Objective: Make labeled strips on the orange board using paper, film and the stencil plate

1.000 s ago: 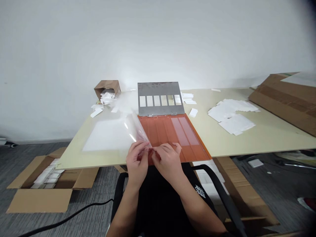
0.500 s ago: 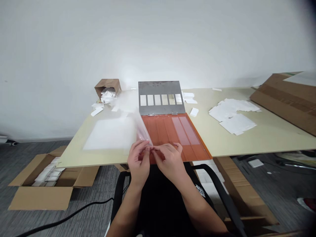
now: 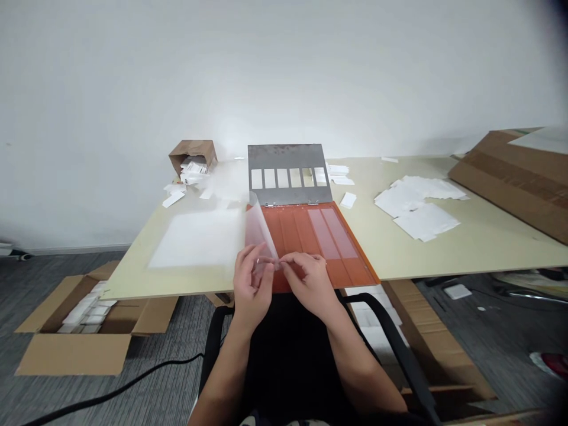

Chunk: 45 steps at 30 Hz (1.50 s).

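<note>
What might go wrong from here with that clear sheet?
The thin clear sheet curls up where the left hand and right hand handle its corner, so it might crease or tear. The grey plate is hinged open behind the orange board; if bumped, it could perhaps swing down toward the hands.

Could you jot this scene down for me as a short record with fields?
Left hand: pinching clear film
Right hand: fingertips pinching the film's near edge
Beneath hands: orange board
Behind board: gray plate with six openings
Right of board: white sheets on table
Back left: small cardboard box holding white pieces
</note>
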Motion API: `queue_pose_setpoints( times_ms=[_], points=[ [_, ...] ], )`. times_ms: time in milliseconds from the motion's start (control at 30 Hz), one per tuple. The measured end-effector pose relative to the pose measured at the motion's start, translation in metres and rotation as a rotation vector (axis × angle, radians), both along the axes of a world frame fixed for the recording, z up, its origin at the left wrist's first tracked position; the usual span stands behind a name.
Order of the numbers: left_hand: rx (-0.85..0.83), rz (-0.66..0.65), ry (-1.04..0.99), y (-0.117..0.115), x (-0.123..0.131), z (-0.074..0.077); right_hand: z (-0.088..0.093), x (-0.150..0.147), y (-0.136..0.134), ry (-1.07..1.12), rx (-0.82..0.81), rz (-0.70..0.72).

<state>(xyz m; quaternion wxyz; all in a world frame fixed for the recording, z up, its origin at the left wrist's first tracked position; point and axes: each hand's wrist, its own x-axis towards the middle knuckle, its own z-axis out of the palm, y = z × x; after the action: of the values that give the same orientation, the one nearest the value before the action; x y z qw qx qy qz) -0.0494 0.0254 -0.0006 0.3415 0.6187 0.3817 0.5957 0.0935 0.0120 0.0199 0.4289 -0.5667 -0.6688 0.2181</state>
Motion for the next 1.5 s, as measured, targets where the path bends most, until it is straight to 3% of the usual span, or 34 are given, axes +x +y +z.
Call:
queue_pose_setpoints(
  times_ms=[167, 333, 833, 1033, 1500],
  points=[
    [0.059, -0.056, 0.264, 0.007, -0.008, 0.002, 0.001, 0.004, 0.008, 0.174, -0.025, 0.044],
    [0.082, -0.029, 0.400, 0.016, -0.007, 0.000, 0.001, 0.011, 0.011, 0.277, -0.053, 0.029],
    [0.024, -0.064, 0.285, 0.022, 0.022, 0.004, 0.001, 0.032, 0.014, 0.069, -0.121, -0.222],
    [0.004, -0.019, 0.242, 0.022, 0.026, 0.007, 0.000, 0.036, 0.012, -0.049, -0.186, -0.316],
    [-0.125, 0.058, 0.158, 0.027, 0.033, 0.003, -0.006, 0.038, 0.009, -0.235, -0.169, -0.474]
  ],
)
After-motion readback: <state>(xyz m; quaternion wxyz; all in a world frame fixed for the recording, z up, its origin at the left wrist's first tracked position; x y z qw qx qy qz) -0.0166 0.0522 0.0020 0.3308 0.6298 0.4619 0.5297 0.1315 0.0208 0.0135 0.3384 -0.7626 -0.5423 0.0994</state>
